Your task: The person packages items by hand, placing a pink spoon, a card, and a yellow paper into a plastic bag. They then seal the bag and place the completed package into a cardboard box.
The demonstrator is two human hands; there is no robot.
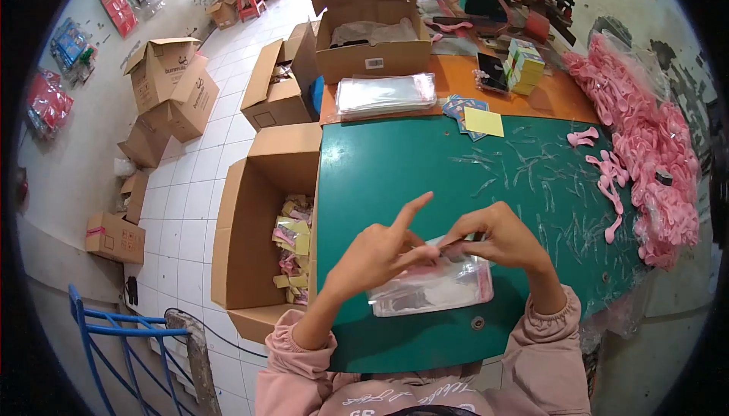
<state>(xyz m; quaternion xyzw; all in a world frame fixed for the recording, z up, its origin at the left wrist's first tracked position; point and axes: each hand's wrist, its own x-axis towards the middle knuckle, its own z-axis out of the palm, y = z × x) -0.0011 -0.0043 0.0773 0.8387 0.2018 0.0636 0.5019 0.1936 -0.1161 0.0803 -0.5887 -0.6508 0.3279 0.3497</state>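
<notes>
A clear plastic bag [429, 288] with a pink-edged flap lies on the green table [395, 165] in front of me. My left hand [380, 253] pinches the bag's top edge, index finger raised. My right hand [497, 237] grips the same edge from the right, fingers curled on the flap. Both hands meet at the bag's opening. What is inside the bag is hard to tell.
A heap of pink plastic pieces [653, 150] lies along the right side. A stack of clear bags [386, 94], yellow cards [484, 121] and small boxes [524, 65] sit at the far end. An open carton [262, 226] with packed bags stands left of the table.
</notes>
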